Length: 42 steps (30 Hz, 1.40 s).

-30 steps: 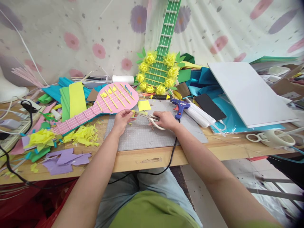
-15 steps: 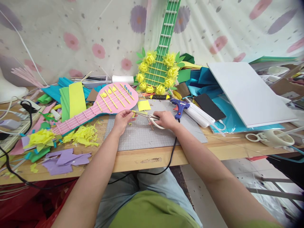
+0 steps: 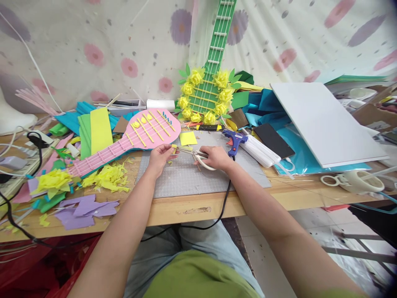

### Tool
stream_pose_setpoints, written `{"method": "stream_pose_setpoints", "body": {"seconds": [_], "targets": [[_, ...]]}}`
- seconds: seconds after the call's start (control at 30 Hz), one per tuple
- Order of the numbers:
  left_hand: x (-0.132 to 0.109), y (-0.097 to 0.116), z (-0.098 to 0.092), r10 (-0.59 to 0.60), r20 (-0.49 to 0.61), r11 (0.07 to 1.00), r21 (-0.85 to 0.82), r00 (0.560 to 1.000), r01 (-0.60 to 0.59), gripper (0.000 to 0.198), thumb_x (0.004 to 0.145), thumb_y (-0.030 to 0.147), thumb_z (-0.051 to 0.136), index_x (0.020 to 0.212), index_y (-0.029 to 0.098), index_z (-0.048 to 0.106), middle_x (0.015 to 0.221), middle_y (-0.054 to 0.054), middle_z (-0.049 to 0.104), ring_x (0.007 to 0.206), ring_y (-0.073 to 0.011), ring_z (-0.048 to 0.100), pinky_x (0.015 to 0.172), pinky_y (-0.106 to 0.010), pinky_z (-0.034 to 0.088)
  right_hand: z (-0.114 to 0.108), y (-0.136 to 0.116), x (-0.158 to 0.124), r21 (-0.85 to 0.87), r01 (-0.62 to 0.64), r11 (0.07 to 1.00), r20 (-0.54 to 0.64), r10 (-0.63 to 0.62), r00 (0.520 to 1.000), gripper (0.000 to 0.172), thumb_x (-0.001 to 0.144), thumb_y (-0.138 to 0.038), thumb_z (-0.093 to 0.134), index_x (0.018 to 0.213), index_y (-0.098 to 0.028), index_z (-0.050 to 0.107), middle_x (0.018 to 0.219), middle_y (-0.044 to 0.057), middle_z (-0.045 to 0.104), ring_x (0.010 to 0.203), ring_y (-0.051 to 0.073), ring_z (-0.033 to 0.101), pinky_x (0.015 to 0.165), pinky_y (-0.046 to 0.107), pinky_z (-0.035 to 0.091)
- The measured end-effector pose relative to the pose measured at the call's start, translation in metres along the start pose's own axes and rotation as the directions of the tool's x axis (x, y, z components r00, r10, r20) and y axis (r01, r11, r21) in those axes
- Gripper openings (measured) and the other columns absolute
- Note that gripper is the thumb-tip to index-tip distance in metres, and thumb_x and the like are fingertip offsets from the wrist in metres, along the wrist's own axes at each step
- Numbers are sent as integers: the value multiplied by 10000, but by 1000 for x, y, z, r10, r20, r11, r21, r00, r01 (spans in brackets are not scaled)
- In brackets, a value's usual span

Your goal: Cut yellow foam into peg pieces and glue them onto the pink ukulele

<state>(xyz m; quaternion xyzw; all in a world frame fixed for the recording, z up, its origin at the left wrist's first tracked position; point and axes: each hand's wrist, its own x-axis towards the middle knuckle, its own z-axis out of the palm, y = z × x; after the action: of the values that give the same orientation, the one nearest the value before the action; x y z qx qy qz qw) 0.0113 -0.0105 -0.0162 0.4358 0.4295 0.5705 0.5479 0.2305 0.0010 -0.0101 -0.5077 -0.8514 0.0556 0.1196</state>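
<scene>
Between the fingertips of my left hand is a small piece of yellow paper, mostly hidden by the fingers. My right hand grips a pair of scissors with white handles; the blades point left and meet the yellow piece. Both hands hover over a grey cutting mat. Just behind the blades lies a yellow paper square on the mat. To the left rests a pink paper guitar with yellow strips and small blue pegs.
A blue glue gun lies right of my right hand, its black cord crossing the table edge. Behind stands a green paper guitar with yellow flowers. Yellow scraps and purple paper lie left; a white board leans at right.
The scissors' blades have shifted slightly at the yellow piece. Both hands stay in nearly the same place.
</scene>
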Motion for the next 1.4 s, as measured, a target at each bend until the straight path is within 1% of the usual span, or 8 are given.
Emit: {"method": "stream_pose_setpoints", "body": {"seconds": [0.33,0.47,0.73,0.9,1.4], "targets": [[1,-1,0,2,-3,999,33,1000,-2,312,522,336,724,725,142,587,676,-1,625,699,-164,633,668,-311,512,-2,-1,0,-1,-17,1000,-9,17,1000,386,727,-562,478,788,-197,588,719,31,638,631,142,518,530,241,200],[0,0,1,-5,-6,1000,30,1000,5,314,519,333,728,724,139,591,675,-4,627,700,-165,636,669,-310,513,-1,1,1,1,-18,1000,-24,18,1000,394,726,-567,477,782,-196,593,711,31,638,635,143,519,531,241,198],[1,-1,-1,-31,11,999,20,999,31,293,521,316,729,711,139,594,671,-8,635,708,-172,640,658,-303,516,-1,1,0,-1,-12,1000,-11,12,1000,386,730,-560,471,800,-200,590,723,25,643,636,141,526,532,239,202],[1,-2,-1,-11,-1,999,34,1000,12,290,529,321,721,727,140,613,701,-18,652,697,-163,636,659,-294,514,-2,-2,0,9,-13,1000,3,13,1000,394,721,-567,481,819,-199,581,757,29,649,659,144,539,534,237,213],[0,-1,-1,-21,23,999,38,1000,20,282,538,320,716,725,145,598,690,-10,644,706,-161,640,662,-290,512,-2,-2,0,8,-8,1000,-9,8,1000,383,724,-569,479,780,-202,576,704,24,636,633,145,532,527,239,200]]}}
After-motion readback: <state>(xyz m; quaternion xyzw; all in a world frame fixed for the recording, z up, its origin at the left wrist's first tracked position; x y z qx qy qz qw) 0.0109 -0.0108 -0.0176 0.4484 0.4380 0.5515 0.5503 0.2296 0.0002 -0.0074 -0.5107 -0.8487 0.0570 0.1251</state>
